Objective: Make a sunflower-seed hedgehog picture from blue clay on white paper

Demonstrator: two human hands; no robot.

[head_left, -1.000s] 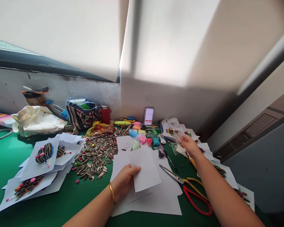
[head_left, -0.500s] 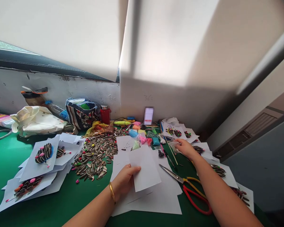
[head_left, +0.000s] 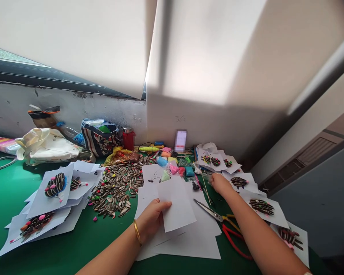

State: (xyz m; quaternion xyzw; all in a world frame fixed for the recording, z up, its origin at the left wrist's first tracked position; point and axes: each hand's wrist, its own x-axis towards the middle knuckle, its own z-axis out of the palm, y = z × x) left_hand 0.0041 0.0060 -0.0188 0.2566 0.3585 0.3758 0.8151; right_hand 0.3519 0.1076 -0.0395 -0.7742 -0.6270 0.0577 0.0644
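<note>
My left hand (head_left: 152, 215), with a gold bangle at the wrist, grips a small white sheet of paper (head_left: 177, 206), thumb on top. Under it lie larger white sheets (head_left: 197, 244). At right, the fingers of my right hand (head_left: 221, 184) are pinched on a crumpled clear plastic bag (head_left: 206, 177), mostly hidden by the hand. Beside that hand lies a thin pale stick (head_left: 205, 185). Scissors (head_left: 215, 214) with red and yellow handles rest between my arms, partly covered by the right forearm. Small packets of coloured clay (head_left: 189, 171) sit beyond the paper.
A heap of striped sunflower seeds (head_left: 114, 191) spreads left of the paper. Cards decorated with seeds (head_left: 55, 187) are piled at far left; more such cards (head_left: 262, 207) line the right edge. Along the wall stand bags (head_left: 101, 139), a red flask (head_left: 128, 139) and a phone (head_left: 180, 140).
My right hand has turned and drawn slightly nearer, covering more of the clear bag. The thin stick's near end has shifted left. My left hand still holds the small sheet.
</note>
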